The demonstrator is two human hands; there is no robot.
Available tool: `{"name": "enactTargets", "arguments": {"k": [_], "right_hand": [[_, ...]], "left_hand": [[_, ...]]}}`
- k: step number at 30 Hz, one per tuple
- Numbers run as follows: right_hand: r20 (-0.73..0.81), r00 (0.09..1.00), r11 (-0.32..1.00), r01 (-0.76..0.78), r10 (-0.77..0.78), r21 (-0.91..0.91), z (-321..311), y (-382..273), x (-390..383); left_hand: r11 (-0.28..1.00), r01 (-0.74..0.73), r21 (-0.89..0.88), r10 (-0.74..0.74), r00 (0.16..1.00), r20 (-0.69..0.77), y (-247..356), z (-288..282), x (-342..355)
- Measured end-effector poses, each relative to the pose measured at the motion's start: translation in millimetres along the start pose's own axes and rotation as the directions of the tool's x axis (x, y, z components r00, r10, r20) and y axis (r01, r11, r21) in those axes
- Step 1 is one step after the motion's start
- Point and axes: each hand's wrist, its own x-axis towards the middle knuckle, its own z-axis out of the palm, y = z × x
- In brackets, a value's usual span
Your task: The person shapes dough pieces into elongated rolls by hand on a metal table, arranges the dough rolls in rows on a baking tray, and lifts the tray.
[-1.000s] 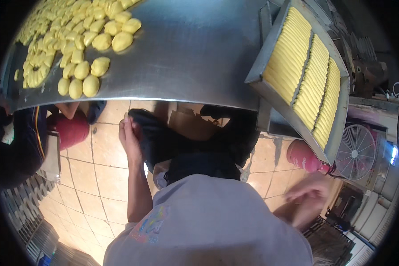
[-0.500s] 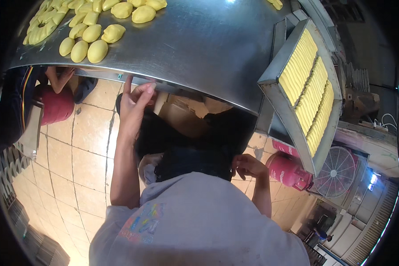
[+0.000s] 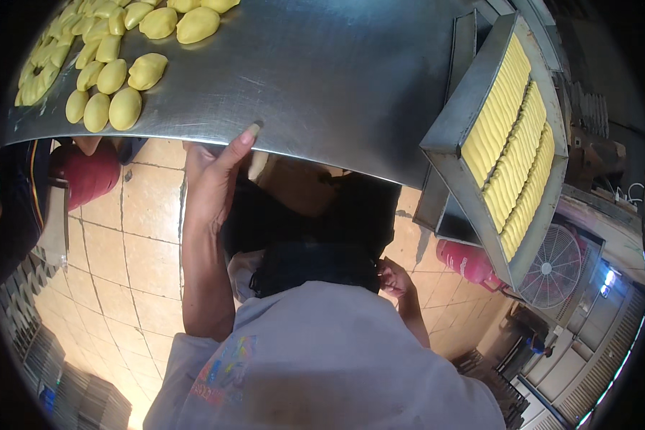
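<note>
My left hand [image 3: 211, 168] grips the near edge of a metal table [image 3: 287, 86]: the thumb lies on top and the fingers go underneath, out of sight. To its left on the table sit several pale yellow dough pieces [image 3: 125, 109], some smooth and oval, others lumpy. Down at my right side, beside the dark cloth at my waist, is my right hand [image 3: 394, 278] with its fingers curled. Whatever those fingers may hold is hidden. At the table's right end, a metal tray [image 3: 448, 161] stands tilted, filled with rows of thin yellow dough strips [image 3: 505, 150].
Another metal tray [image 3: 437, 208] lies under the tilted one. A round fan [image 3: 548, 265] and a pink gas cylinder [image 3: 466, 259] stand at lower right. On the left, another person [image 3: 14, 208] sits near a red stool [image 3: 86, 172]. Tiled floor [image 3: 150, 251] runs below the table.
My left hand has gone from raised fingers at the table edge to holding that edge, thumb on top. My right hand has drawn in against my waist. The view has shifted slightly.
</note>
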Motion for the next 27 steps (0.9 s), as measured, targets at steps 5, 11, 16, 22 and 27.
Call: {"name": "enactTargets", "arguments": {"k": [5,11,16,22,27], "right_hand": [[-0.03,1.0,0.996,-0.006,0.004,-0.085,-17,-8,2],[-0.234,0.961,0.92,-0.219,0.146,-0.325,-19,-33,-10],[-0.303,0.934,0.912,-0.283,0.191,-0.296,-44,-36,-26],[-0.39,0.916,0.869,-0.265,0.093,-0.417,-94,-35,-37],[-0.343,0.936,0.886,-0.224,0.079,-0.407,-149,-23,-54]], "left_hand": [[0.999,0.022,-0.048,-0.02,0.999,0.042,0,1,1],[0.989,-0.135,0.064,0.136,0.991,-0.011,-12,-12,9],[0.988,-0.099,0.119,0.094,0.995,0.046,-11,-11,12],[0.988,-0.122,0.097,0.118,0.992,0.053,-23,-20,16],[0.988,-0.146,0.045,0.14,0.984,0.112,-28,-26,28]]}}
